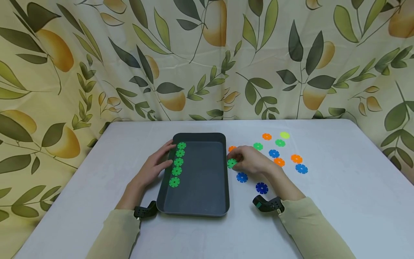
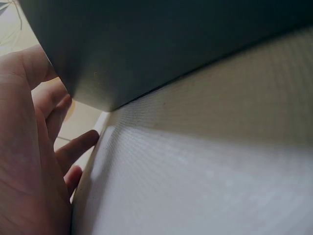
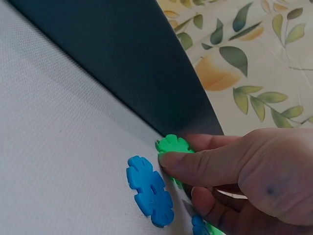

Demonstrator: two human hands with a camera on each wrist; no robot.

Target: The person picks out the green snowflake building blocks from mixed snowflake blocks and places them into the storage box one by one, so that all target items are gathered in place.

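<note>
A dark grey rectangular tray (image 1: 203, 180) lies on the white table. Along its left side runs a column of several green notched plastic discs (image 1: 176, 171). My left hand (image 1: 152, 166) rests against the tray's left wall, fingers extended and thumb at the rim; in the left wrist view, the fingers (image 2: 78, 147) reach along the outer wall. Just outside the tray's right wall, my right hand (image 1: 250, 160) pinches a green disc (image 3: 172, 144) between thumb and fingers. A blue disc (image 3: 149, 191) lies close by on the cloth in the right wrist view.
Loose discs lie right of the tray: orange (image 1: 266, 136), yellow-green (image 1: 284, 135), green (image 1: 280, 143), blue (image 1: 301, 169) and dark blue (image 1: 262, 188). A curtain with fruit and leaf print (image 1: 207, 72) hangs behind the table (image 1: 339, 216).
</note>
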